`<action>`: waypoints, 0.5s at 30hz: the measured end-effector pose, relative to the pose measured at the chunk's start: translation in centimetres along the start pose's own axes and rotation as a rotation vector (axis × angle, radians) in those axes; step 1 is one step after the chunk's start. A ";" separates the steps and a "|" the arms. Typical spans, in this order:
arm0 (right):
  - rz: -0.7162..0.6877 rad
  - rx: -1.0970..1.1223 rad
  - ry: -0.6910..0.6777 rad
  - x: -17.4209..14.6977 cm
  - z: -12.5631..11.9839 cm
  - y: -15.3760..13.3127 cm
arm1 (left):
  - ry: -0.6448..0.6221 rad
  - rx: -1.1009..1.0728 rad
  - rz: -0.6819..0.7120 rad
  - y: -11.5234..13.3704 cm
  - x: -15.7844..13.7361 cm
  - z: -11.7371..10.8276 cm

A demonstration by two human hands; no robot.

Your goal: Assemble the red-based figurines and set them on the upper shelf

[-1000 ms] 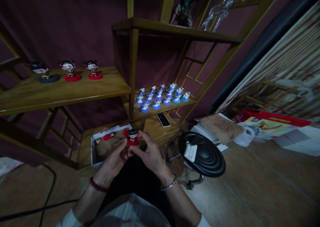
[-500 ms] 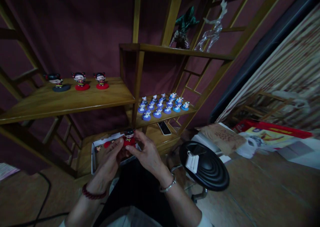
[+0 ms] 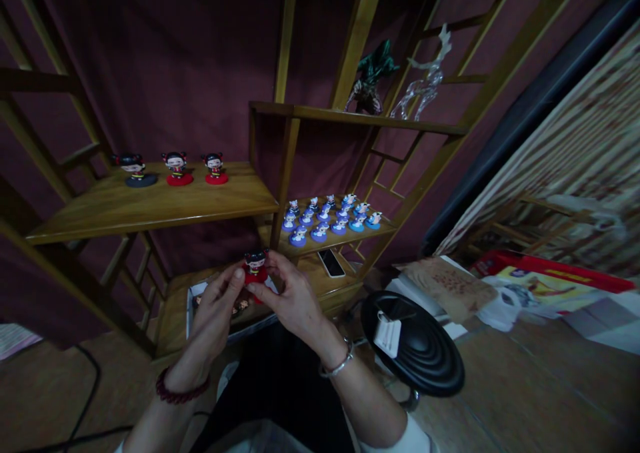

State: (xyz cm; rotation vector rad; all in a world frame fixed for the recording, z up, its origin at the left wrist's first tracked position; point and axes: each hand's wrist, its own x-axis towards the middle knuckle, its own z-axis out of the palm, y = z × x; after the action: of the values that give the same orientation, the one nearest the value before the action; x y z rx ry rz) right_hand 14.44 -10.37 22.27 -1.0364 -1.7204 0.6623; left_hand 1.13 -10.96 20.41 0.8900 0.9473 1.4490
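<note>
Compared with 1 second ago, the held figurine appears nearer the front edge of the left shelf and a little further left along it, though the head camera's view shifts too; the 2-handed hold stays much the same, so the handling seems to go on in the air, the piece not set down. It is below that shelf's front edge, near its right end; the left hand and right hand are both closed on it, the thumbs at its red base.

The figurine looks upright, face outward, with black hair in 2 side buns and a dark outfit with some yellow; its lower part is too small to read fully; 3 similar figurines stand on the left shelf, and an open box lies below it.
</note>
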 end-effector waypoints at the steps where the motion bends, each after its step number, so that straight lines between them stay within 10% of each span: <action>1: -0.017 -0.006 0.000 0.1 0.0 -0.2 | 0.000 0.015 0.014 0.2 0.0 -0.1; 15: -0.101 0.047 -0.034 2.3 0.1 -3.0 | 0.066 0.197 0.291 2.4 0.5 -0.1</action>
State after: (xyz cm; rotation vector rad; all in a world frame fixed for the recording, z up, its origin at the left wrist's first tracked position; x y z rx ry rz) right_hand 12.97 -9.82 25.71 -0.9043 -1.7662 0.6553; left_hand 0.08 -10.60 22.60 1.1687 1.0554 1.6585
